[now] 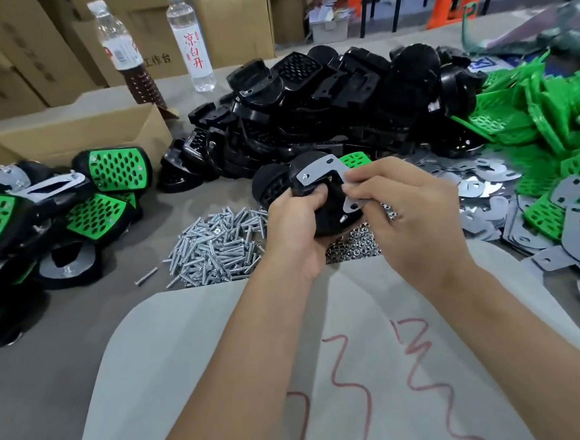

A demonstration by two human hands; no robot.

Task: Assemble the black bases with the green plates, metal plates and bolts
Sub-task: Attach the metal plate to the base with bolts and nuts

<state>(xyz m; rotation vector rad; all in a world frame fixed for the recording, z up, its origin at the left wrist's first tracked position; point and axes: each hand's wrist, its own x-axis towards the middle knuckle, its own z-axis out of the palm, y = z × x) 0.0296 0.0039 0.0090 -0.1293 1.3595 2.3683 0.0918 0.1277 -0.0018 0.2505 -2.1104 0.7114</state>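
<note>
On grey table [67,338] — bolts [215,245], cartons [233,24]

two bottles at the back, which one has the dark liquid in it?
The left bottle, nearest the cardboard boxes: its lower part is dark brown. The right bottle, with red characters on its label, is clear throughout.

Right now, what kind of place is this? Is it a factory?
Probably a small factory or workshop assembly bench. Heaps of identical parts cover the table: black bases, green plates and loose bolts. Finished pieces pile up on the left, and cardboard boxes stand behind.
</note>
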